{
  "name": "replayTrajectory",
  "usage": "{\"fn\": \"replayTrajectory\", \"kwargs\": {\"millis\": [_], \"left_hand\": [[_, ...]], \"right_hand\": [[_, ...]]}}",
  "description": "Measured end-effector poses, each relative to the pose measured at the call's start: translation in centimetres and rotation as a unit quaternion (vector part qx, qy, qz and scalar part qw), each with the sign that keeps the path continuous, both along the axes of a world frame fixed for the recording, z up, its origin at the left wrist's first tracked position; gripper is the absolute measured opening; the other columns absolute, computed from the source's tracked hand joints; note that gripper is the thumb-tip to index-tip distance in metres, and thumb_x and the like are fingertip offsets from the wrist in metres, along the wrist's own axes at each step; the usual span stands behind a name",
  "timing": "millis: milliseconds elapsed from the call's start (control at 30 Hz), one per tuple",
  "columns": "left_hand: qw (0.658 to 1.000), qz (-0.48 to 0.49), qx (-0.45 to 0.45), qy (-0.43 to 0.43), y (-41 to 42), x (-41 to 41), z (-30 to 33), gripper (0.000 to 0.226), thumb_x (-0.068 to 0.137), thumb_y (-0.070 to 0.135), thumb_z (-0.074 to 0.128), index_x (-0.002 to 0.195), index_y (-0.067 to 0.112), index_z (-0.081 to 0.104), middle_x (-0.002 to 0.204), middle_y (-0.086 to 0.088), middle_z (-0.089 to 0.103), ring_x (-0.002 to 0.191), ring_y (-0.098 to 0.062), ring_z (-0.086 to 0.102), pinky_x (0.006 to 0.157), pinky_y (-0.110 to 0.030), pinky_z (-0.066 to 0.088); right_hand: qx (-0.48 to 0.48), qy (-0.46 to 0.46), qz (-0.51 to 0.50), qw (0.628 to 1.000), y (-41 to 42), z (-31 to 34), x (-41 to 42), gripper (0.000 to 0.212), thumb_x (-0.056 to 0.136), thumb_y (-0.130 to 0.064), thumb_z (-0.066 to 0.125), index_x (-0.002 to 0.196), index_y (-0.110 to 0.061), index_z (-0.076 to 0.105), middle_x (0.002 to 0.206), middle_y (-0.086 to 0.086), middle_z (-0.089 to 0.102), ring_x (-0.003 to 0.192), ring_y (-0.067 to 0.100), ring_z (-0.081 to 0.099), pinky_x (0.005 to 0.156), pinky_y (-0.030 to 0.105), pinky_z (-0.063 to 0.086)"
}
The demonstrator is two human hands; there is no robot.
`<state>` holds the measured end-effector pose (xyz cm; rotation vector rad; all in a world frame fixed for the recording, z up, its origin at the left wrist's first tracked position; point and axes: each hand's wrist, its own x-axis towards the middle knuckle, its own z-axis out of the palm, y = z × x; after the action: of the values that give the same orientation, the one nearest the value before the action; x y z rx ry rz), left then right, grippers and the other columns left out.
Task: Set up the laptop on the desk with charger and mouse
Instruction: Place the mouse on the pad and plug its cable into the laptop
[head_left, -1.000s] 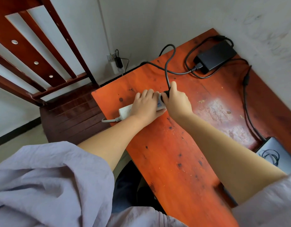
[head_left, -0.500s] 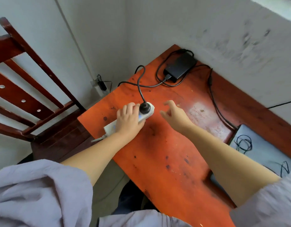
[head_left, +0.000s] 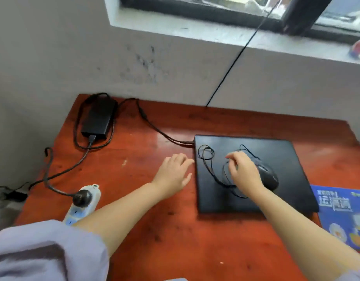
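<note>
A closed black laptop lies flat on the red wooden desk. On its lid sits a black wired mouse with its thin cable in loose loops. My right hand hovers over the lid just left of the mouse, fingers spread above the cable. My left hand is open over the desk beside the laptop's left edge. The black charger brick lies at the far left corner; its cord runs into the laptop's left side. Its round plug sits in a white power strip.
A blue printed mouse pad lies at the desk's right front, partly under the laptop. Grey walls bound the desk at the back and left, with a window sill above. A thin black wire runs down the wall behind the desk.
Both hands have left the power strip and plug and moved right to the laptop. The view has swung right, bringing the laptop, mouse and pad into sight.
</note>
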<state>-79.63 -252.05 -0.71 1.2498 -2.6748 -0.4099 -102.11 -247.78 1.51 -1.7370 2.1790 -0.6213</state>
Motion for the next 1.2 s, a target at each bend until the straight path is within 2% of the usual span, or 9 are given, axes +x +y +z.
{"fn": "replayTrajectory", "kwargs": {"millis": [67,200,333,500,633,800,933,1067,1200], "left_hand": [[0.996,-0.087,0.013,-0.024,-0.8,-3.1,-0.4,0.054,0.087,0.037,0.052,0.136,0.020,0.039,0.140,-0.012,0.040,0.128,-0.029,0.037,0.103,-0.040,0.032],[0.966,-0.215,-0.001,-0.145,-1.4,-7.8,-1.4,0.057,0.089,0.035,0.050,0.141,0.023,0.030,0.155,-0.013,0.018,0.143,-0.027,0.012,0.115,-0.049,0.015],[0.957,-0.233,-0.057,-0.161,-1.4,-9.9,-1.7,0.032,0.088,0.021,0.046,0.118,0.011,0.047,0.130,-0.015,0.045,0.123,-0.031,0.040,0.105,-0.044,0.026],[0.950,-0.238,-0.055,-0.194,-0.8,-10.8,-1.3,0.020,0.087,0.016,0.041,0.103,0.007,0.050,0.108,-0.015,0.058,0.100,-0.034,0.054,0.082,-0.041,0.038],[0.976,-0.142,0.064,-0.150,0.7,-11.3,-1.2,0.025,0.089,0.023,0.040,0.110,0.010,0.040,0.098,-0.017,0.067,0.087,-0.038,0.062,0.062,-0.037,0.040],[0.982,-0.014,0.174,-0.066,2.4,-17.8,0.0,0.048,0.097,0.033,0.037,0.142,0.025,0.025,0.108,-0.017,0.065,0.097,-0.036,0.059,0.070,-0.037,0.043],[0.960,0.074,0.268,0.040,3.6,-27.1,0.6,0.054,0.097,0.026,0.037,0.146,0.029,0.015,0.092,-0.019,0.070,0.078,-0.033,0.062,0.076,-0.043,0.053],[0.939,0.108,0.306,0.110,4.6,-36.9,1.1,0.041,0.096,0.019,0.037,0.137,0.014,0.039,0.103,-0.026,0.067,0.096,-0.039,0.063,0.087,-0.045,0.051],[0.949,0.095,0.263,0.142,5.8,-44.7,1.9,0.030,0.096,0.016,0.036,0.114,0.005,0.058,0.111,-0.019,0.066,0.104,-0.034,0.059,0.088,-0.038,0.048]], "right_hand": [[0.004,0.069,-0.055,0.996,1.6,0.1,-2.7,0.024,0.085,-0.003,0.051,0.105,-0.006,0.063,0.106,0.015,0.061,0.100,0.034,0.053,0.083,0.044,0.045],[0.122,0.109,-0.128,0.978,4.0,-0.6,-6.5,0.049,0.085,-0.008,0.050,0.131,-0.020,0.047,0.142,0.005,0.042,0.127,0.029,0.037,0.096,0.046,0.039],[0.197,0.073,-0.108,0.972,4.8,-1.7,-8.4,0.061,0.088,-0.019,0.051,0.143,-0.030,0.027,0.155,-0.001,0.020,0.139,0.025,0.021,0.104,0.048,0.033],[0.181,0.052,-0.100,0.977,4.0,-2.3,-9.5,0.057,0.086,-0.026,0.057,0.137,-0.030,0.031,0.144,0.005,0.033,0.128,0.029,0.035,0.100,0.046,0.037],[0.130,-0.002,-0.077,0.988,3.4,-2.4,-11.4,0.057,0.085,-0.029,0.060,0.136,-0.026,0.033,0.134,0.008,0.040,0.120,0.029,0.038,0.094,0.041,0.040],[0.049,-0.038,-0.080,0.995,3.4,-0.7,-17.8,0.055,0.082,-0.031,0.063,0.130,-0.028,0.037,0.125,0.007,0.045,0.115,0.029,0.041,0.087,0.037,0.039],[0.039,-0.029,-0.106,0.993,6.2,1.0,-26.7,0.057,0.080,-0.030,0.064,0.130,-0.026,0.038,0.121,0.011,0.046,0.113,0.033,0.043,0.089,0.038,0.039],[0.095,0.006,-0.171,0.981,12.4,1.1,-34.8,0.059,0.080,-0.034,0.065,0.131,-0.023,0.038,0.119,0.014,0.046,0.111,0.035,0.044,0.086,0.040,0.042],[0.185,0.013,-0.218,0.958,18.9,-0.7,-38.8,0.064,0.080,-0.048,0.060,0.133,-0.028,0.031,0.118,0.009,0.042,0.112,0.030,0.044,0.081,0.038,0.045]]}}
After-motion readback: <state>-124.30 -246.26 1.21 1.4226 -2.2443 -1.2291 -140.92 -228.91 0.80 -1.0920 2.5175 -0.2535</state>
